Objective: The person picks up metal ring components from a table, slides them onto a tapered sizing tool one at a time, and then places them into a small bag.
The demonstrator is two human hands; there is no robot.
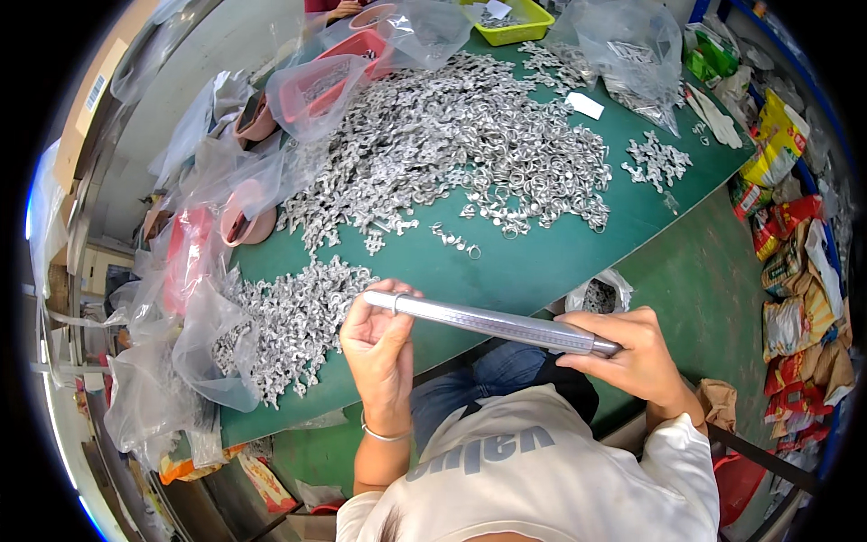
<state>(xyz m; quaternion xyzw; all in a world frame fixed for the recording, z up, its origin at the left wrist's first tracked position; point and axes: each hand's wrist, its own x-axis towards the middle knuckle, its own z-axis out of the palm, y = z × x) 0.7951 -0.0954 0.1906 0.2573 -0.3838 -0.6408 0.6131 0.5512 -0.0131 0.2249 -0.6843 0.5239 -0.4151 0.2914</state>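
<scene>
Tapered metal rod, held level above the near edge of the green table. Left hand curled loosely round its wide end, where a ring sat; right hand pinched the narrow end. Silver rings lay heaped beyond.

A long, slim metal rod, silvery and tapered, lies nearly level and tilts slightly down toward the person's right. It hangs just past the near edge of the green table, above the person's lap. 1 small silver ring sits around the rod near its left end. Both ends are covered by fingers.
</scene>
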